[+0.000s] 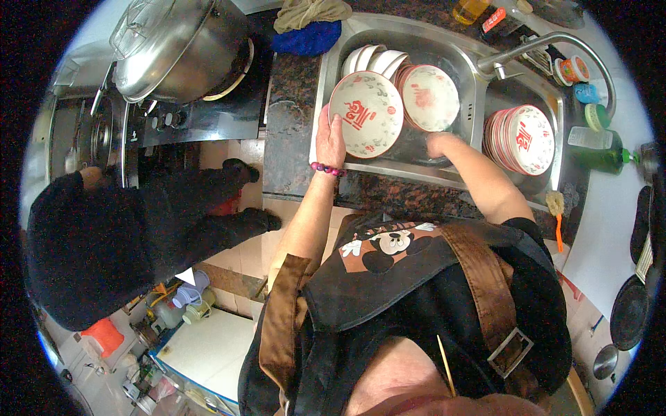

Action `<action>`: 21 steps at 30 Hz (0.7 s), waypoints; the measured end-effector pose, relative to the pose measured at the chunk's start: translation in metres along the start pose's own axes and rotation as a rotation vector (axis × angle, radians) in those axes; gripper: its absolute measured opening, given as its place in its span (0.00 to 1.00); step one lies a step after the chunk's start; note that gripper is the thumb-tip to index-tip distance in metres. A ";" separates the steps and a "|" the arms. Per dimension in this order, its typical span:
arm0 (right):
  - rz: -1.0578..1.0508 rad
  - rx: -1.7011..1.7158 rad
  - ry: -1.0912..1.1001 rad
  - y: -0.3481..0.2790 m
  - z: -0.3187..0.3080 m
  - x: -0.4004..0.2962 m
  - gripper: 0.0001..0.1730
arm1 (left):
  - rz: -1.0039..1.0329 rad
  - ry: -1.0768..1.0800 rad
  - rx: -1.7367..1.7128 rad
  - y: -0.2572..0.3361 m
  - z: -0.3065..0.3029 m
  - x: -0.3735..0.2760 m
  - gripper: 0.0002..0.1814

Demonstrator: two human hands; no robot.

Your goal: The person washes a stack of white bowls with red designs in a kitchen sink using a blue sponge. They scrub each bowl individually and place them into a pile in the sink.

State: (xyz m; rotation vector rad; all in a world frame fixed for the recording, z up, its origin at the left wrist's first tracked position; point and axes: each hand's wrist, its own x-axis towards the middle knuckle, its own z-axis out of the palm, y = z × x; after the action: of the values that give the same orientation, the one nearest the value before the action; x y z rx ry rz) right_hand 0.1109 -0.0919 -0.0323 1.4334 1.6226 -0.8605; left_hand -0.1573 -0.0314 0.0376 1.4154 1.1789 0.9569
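In my left hand [331,139] is a round white plate [375,136] with a red printed design, gripped at its left edge and tilted over the left sink basin [442,39]. My right hand [440,145] is low in the same basin, right of that plate. Its fingers are hidden, so whether it grips anything does not show. Just above it leans a stack of similar plates [433,99]. White bowls [382,61] rest tilted behind the held plate. The right basin contains another stack of red-rimmed plates [532,140], leaning on edge.
A curved faucet [559,39] arches over the right basin. Beyond it stand bottles and a green detergent bottle [598,156]. An orange-handled brush [558,218] lies at the counter's right. Left are cloths [309,36], a large steel pot [177,57] on the stove, and another person [104,249].
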 end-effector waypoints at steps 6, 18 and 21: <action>0.320 0.109 0.374 -0.004 0.028 0.004 0.15 | -0.150 -0.052 -0.192 -0.008 0.006 0.005 0.27; -0.419 0.570 0.577 -0.012 -0.064 -0.125 0.12 | -0.175 -0.093 -0.229 -0.017 0.005 0.005 0.28; -0.477 0.541 0.885 -0.022 -0.079 -0.154 0.12 | -0.174 -0.083 -0.298 -0.005 0.010 0.004 0.30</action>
State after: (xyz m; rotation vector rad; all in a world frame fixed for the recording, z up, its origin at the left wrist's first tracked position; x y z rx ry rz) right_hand 0.0868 -0.0947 0.1403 2.0102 2.6064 -1.0561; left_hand -0.1474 -0.0299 0.0309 1.0870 1.0313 0.9005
